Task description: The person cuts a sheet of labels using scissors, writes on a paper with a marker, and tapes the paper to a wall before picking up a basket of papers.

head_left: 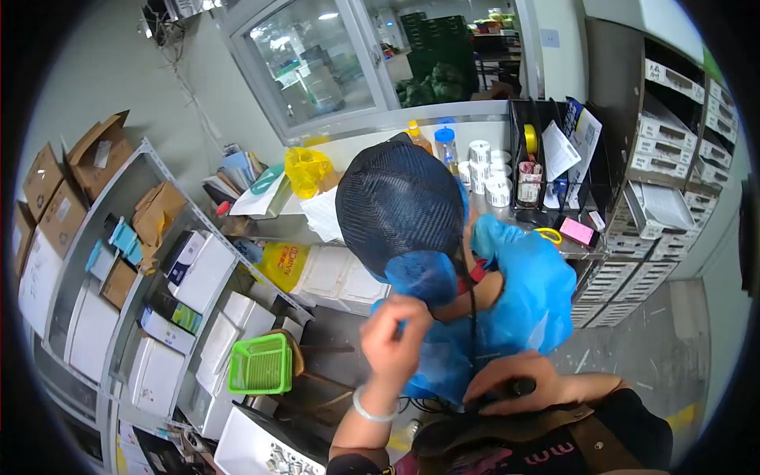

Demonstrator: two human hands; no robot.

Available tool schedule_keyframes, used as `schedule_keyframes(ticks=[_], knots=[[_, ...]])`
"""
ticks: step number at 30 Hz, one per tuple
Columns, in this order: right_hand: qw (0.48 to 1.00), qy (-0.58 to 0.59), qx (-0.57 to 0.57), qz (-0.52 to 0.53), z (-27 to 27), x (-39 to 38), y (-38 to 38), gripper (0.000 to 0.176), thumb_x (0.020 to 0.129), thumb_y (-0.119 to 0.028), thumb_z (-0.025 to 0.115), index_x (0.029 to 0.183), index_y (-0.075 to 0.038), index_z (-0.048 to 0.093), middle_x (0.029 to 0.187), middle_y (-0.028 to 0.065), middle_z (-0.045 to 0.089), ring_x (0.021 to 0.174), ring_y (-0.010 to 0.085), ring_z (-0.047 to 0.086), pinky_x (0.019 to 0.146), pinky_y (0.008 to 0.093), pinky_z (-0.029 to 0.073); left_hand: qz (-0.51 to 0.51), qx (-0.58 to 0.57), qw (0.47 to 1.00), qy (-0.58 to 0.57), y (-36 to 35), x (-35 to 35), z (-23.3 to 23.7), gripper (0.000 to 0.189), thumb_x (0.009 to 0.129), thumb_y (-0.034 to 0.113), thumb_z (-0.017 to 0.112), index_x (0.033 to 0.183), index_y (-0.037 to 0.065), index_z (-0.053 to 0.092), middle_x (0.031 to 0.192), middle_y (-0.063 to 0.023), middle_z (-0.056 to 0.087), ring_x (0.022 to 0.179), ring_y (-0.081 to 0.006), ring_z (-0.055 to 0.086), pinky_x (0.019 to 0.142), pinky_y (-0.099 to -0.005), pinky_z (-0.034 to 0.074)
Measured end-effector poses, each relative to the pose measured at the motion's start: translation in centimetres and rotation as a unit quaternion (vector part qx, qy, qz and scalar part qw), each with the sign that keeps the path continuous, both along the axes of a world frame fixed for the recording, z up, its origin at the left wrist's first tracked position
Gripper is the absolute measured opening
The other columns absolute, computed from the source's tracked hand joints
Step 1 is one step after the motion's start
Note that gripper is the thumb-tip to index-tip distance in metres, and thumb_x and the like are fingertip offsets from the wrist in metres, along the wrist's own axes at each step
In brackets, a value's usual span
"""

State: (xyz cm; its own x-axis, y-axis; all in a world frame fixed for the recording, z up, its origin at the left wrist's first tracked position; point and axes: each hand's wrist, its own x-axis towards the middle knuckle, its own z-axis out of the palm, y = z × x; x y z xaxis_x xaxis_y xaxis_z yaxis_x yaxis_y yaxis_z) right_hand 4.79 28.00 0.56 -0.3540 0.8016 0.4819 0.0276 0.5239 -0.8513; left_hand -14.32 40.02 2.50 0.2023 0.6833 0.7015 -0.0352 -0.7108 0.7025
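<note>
My left hand point(393, 336), with a pale bangle on the wrist, is raised with its fingers curled in a pinch. It is close to the blue cover point(427, 277) at the back of a person's black mesh cap point(400, 198); whether it touches or holds anything, I cannot make out. Low in front of my body, my right hand point(518, 381) curls around a dark object with a round end point(522, 387). Beyond both hands the person sits in a blue plastic garment point(530, 285). A thin black strand point(473, 317) hangs down the person's back.
A desk under the window carries white label rolls point(498, 191), a yellow bag point(310, 172), a black file rack point(529, 119) and a pink box point(579, 233). Left stand metal shelves with boxes, a green basket point(261, 366) and a white bin point(245, 447). Drawers point(661, 150) line the right.
</note>
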Motion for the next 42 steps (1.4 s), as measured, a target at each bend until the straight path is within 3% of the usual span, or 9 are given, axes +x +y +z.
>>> schedule_keyframes(ticks=[2, 8, 10, 14, 17, 20, 24, 30, 42], knots=[[0.996, -0.005, 0.083, -0.029, -0.8, -2.4, 1.2, 0.031, 0.076, -0.004, 0.079, 0.105, -0.003, 0.067, 0.105, 0.0106, 0.070, 0.081, 0.0183, 0.069, 0.059, 0.0246, 0.052, -0.124, 0.008, 0.992, -0.002, -0.2, -1.8, -3.0, 0.009, 0.080, -0.002, 0.064, 0.089, -0.002, 0.063, 0.085, -0.0135, 0.065, 0.074, -0.0207, 0.062, 0.066, -0.0269, 0.048], [0.969, -0.069, 0.198, -0.129, -0.4, -11.3, 5.8, 0.024, 0.086, -0.010, 0.066, 0.107, 0.002, 0.065, 0.108, 0.0156, 0.067, 0.085, 0.0267, 0.071, 0.066, 0.0316, 0.057, -0.413, -0.291, 0.863, -0.003, 2.2, -11.5, -7.2, 0.023, 0.093, 0.011, 0.055, 0.109, -0.004, 0.062, 0.101, -0.0109, 0.065, 0.088, -0.0173, 0.061, 0.079, -0.0291, 0.048], [0.964, -0.102, 0.211, -0.130, -1.1, -14.8, 7.8, 0.028, 0.093, -0.016, 0.055, 0.111, 0.003, 0.063, 0.113, 0.0157, 0.065, 0.086, 0.0280, 0.070, 0.067, 0.0335, 0.057, -0.378, -0.371, 0.848, -0.020, 3.5, -15.7, -8.2, 0.024, 0.095, 0.013, 0.054, 0.111, -0.003, 0.061, 0.101, -0.0089, 0.064, 0.087, -0.0152, 0.060, 0.079, -0.0286, 0.049], [0.968, -0.039, 0.124, -0.214, -0.3, -20.6, 12.0, 0.027, 0.077, 0.004, 0.068, 0.103, 0.000, 0.068, 0.106, 0.0165, 0.068, 0.093, 0.0279, 0.069, 0.075, 0.0337, 0.055, -0.256, -0.432, 0.862, -0.064, 7.7, -21.1, -7.7, 0.018, 0.093, 0.008, 0.057, 0.108, -0.002, 0.061, 0.096, -0.0069, 0.064, 0.083, -0.0141, 0.061, 0.076, -0.0277, 0.050], [0.954, 0.183, 0.061, -0.230, -1.0, -23.2, 15.9, 0.024, 0.088, -0.022, 0.060, 0.092, 0.001, 0.067, 0.089, 0.0148, 0.066, 0.072, 0.0226, 0.063, 0.065, 0.0333, 0.050, -0.227, -0.422, 0.873, -0.091, 11.2, -22.7, -7.5, 0.015, 0.091, 0.003, 0.056, 0.104, -0.001, 0.060, 0.093, -0.0078, 0.063, 0.080, -0.0144, 0.059, 0.074, -0.0287, 0.050], [0.951, 0.047, 0.002, -0.305, -0.5, -23.9, 17.3, 0.036, 0.089, -0.029, 0.053, 0.079, 0.005, 0.064, 0.071, 0.0111, 0.064, 0.060, 0.0176, 0.057, 0.054, 0.0306, 0.042, -0.280, -0.424, 0.854, -0.110, 13.4, -24.0, -8.2, 0.013, 0.091, 0.002, 0.057, 0.104, -0.002, 0.059, 0.092, -0.0089, 0.062, 0.078, -0.0150, 0.058, 0.073, -0.0292, 0.049], [0.914, 0.173, 0.068, -0.361, -2.2, -25.4, 18.6, 0.032, 0.086, -0.024, 0.055, 0.076, 0.006, 0.064, 0.066, 0.0138, 0.064, 0.050, 0.0190, 0.054, 0.047, 0.0302, 0.041, -0.325, -0.444, 0.824, -0.134, 15.5, -24.9, -9.6, 0.015, 0.091, 0.000, 0.060, 0.106, -0.003, 0.060, 0.089, -0.0092, 0.063, 0.078, -0.0157, 0.061, 0.074, -0.0285, 0.050], [0.925, 0.085, 0.082, -0.362, -2.9, -24.7, 20.5, 0.020, 0.085, -0.013, 0.056, 0.079, 0.005, 0.065, 0.068, 0.0135, 0.066, 0.055, 0.0204, 0.061, 0.053, 0.0301, 0.047, -0.325, -0.518, 0.766, -0.198, 16.9, -24.1, -9.9, 0.014, 0.091, -0.001, 0.059, 0.105, -0.003, 0.060, 0.088, -0.0101, 0.063, 0.078, -0.0165, 0.062, 0.073, -0.0294, 0.050], [0.940, 0.072, 0.079, -0.323, -4.9, -19.5, 20.4, 0.012, 0.083, -0.007, 0.059, 0.076, 0.002, 0.064, 0.064, 0.0122, 0.064, 0.048, 0.0216, 0.057, 0.048, 0.0298, 0.045, -0.208, -0.479, 0.847, -0.099, 15.1, -18.9, -9.8, 0.014, 0.087, -0.006, 0.060, 0.100, -0.004, 0.060, 0.091, -0.0123, 0.064, 0.077, -0.0187, 0.063, 0.072, -0.0301, 0.052]])
